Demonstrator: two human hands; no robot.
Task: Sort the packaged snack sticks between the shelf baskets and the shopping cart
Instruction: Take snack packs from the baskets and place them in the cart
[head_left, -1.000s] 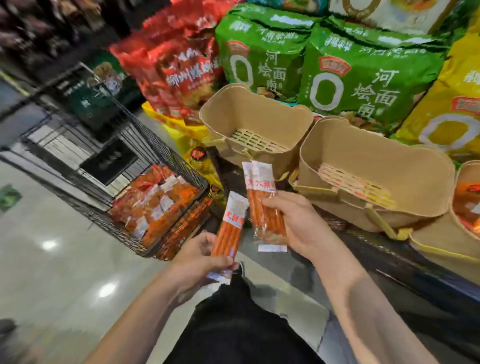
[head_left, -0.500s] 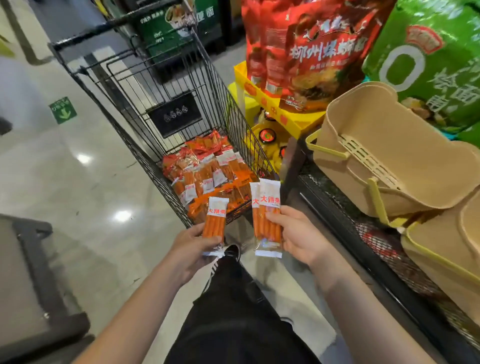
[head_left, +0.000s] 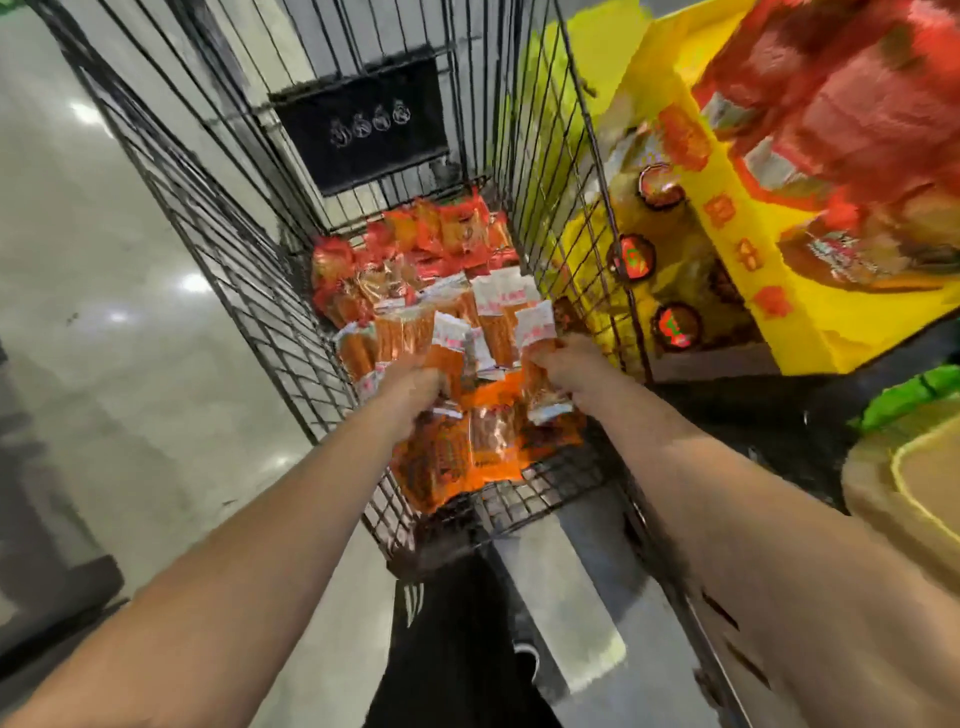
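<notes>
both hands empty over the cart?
No: the left hand grips one snack stick pack and the right hand grips another pack above the shopping cart.

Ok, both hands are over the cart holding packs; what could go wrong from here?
1. The right hand holds its pack close to the cart's wire wall; a loose drop might snag there.
2. The left hand's pack may slide off the heaped pile, mixing the sorted types.

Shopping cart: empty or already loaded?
Loaded. The shopping cart holds a pile of orange snack stick packs across its floor; both hands hold more packs over it.
</notes>
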